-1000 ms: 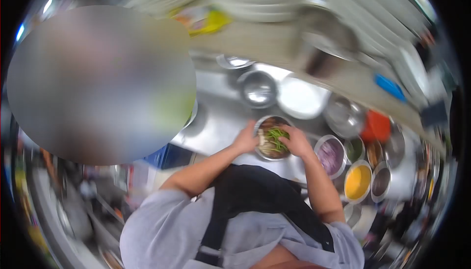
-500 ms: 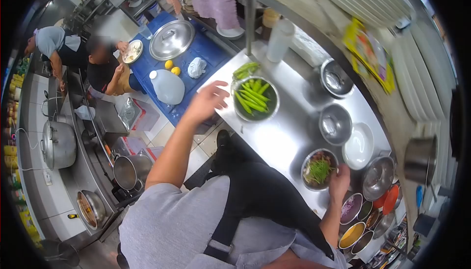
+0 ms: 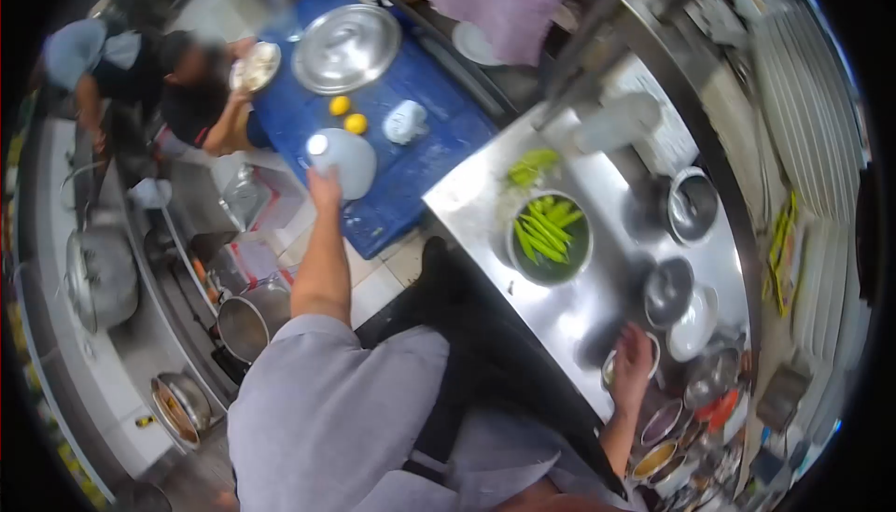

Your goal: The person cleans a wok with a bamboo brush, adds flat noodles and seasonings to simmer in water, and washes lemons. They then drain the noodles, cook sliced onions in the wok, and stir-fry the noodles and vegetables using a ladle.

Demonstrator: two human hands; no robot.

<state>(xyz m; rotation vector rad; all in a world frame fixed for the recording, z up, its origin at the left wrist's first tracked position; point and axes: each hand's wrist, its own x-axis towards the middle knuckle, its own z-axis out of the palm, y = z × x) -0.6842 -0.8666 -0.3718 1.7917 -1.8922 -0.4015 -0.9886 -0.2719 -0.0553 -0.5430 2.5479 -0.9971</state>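
Observation:
My left hand [image 3: 325,187] is closed round the neck or handle of a translucent plastic jug [image 3: 353,162] with a white cap. That jug rests on a blue table [image 3: 420,181]. Over a small metal bowl [image 3: 609,370] on the steel counter, my right hand [image 3: 633,353] hides most of the bowl and its contents. Blur leaves the grip of its fingers unclear. Between my hands, nearer the right one, a larger bowl [image 3: 588,249] holds long green peppers [image 3: 548,230].
Two lemons [image 3: 356,124], a white bundle [image 3: 405,123] and a large metal lid [image 3: 346,49] lie on the blue table. A person [image 3: 191,106] holds a plate beyond it. Metal bowls [image 3: 669,293] line the steel counter [image 3: 523,293]. Pots [image 3: 252,321] stand at left.
The view has turned left. Both hands were at the small bowl; my left hand moved away, passed the pepper bowl and took hold of the jug. My right hand stayed by the small bowl.

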